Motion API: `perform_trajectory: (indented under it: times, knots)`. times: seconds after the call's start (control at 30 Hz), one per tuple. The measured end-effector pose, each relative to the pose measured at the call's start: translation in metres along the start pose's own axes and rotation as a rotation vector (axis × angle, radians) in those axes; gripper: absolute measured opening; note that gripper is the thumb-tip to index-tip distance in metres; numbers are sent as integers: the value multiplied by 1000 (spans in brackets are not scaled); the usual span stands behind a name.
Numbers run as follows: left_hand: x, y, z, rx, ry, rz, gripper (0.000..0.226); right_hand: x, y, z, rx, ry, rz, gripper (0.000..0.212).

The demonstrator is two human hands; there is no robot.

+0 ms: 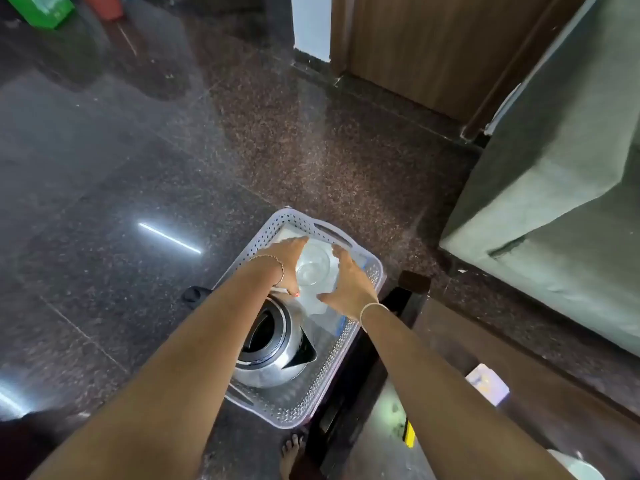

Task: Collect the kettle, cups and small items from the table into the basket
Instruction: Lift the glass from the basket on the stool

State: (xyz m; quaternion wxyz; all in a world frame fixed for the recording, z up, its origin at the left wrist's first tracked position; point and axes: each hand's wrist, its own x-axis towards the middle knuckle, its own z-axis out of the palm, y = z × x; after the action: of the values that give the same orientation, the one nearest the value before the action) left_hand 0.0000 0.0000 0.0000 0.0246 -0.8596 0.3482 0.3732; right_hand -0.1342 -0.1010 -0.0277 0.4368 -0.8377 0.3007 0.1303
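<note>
A white perforated basket [346, 355] sits on the dark floor below me. In its near half stands a steel kettle [268, 344] with its lid open. A clear glass cup [313, 268] rests in the far half, on pale clear plastic with a blue edge [341, 323]. My left hand [285, 263] lies flat against the cup's left side with straight fingers. Spread open, my right hand [349, 284] hovers at the cup's right side, thumb pointing towards the kettle. Neither hand wraps around the cup.
A dark wooden table [540, 368] stands to the right with a small white packet [486, 384] on it. A white cup [575, 467] shows at the bottom right. A grey-green sofa [561, 188] fills the right side. My bare foot [292, 452] stands by the basket.
</note>
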Motion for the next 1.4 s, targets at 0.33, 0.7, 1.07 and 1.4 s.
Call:
perform_trajectory:
  times: [0.33,0.7,1.07,1.4]
  knots:
    - [15,-8,-3,-5,-48,42,110,28,0,21,19,73,-1,82]
    - [-15,9,-23,1,55,129,103,1,-9,-3,64,142,-49,77]
    - [-95,50,-60,-392,101,382,92,-90,-37,-59,112,400,-106,75]
    - [-148,146,-35,-408,-81,524,97,-209,10,-85,274,621,-30,79]
